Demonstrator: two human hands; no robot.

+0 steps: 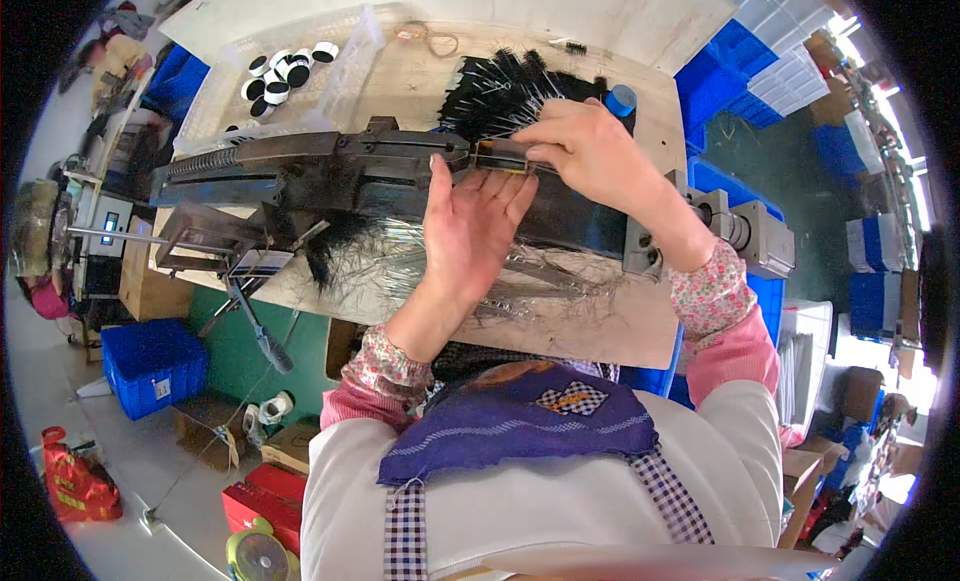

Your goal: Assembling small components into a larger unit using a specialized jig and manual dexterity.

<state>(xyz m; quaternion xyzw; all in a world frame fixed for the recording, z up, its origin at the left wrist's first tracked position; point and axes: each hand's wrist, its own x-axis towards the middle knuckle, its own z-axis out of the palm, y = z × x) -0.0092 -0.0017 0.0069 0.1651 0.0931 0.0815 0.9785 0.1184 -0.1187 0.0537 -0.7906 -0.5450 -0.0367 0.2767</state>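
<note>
- On the worktop (pixel 610 329), a machine (pixel 385 171) is set crosswise.
- Behind it, at left, cylinders (pixel 297 76) are held in a basket (pixel 348 79).
- Right of the basket, brushes (pixel 492 86) are piled.

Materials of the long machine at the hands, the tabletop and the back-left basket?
Machine: likely metal, dark, dull; hard edges.
Tabletop: probably wood or plywood, matte; tan, faintly mottled surface.
Basket: likely molded plastic; whitish, translucent, openwork walls.
</note>
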